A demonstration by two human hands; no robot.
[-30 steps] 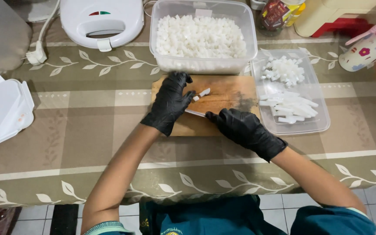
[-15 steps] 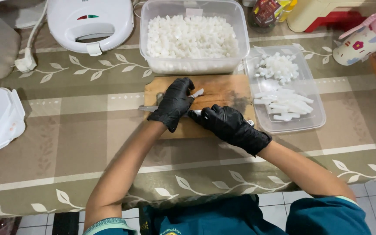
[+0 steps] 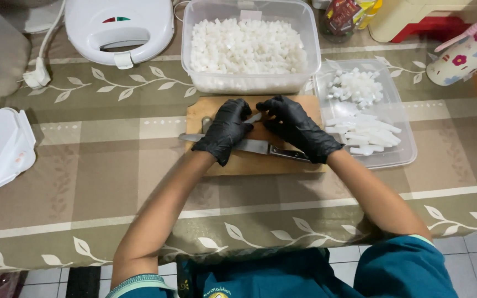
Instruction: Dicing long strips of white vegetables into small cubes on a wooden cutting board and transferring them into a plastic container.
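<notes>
Frame ctr: knife (image 3: 260, 147) flat on cutting board (image 3: 305, 105), under both gloved hands. Left hand (image 3: 224, 131) curled over blade; right hand (image 3: 299, 128) curled by handle; grip unclear.

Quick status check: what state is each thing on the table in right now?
Left hand: gloved, over knife.
Right hand: gloved, on wooden cutting board.
Steel kitchen knife: lying flat.
Clear plastic tub: open, full of white cubes.
Shallow clear tray: holds white strips.
White sandwich maker: closed.
</notes>
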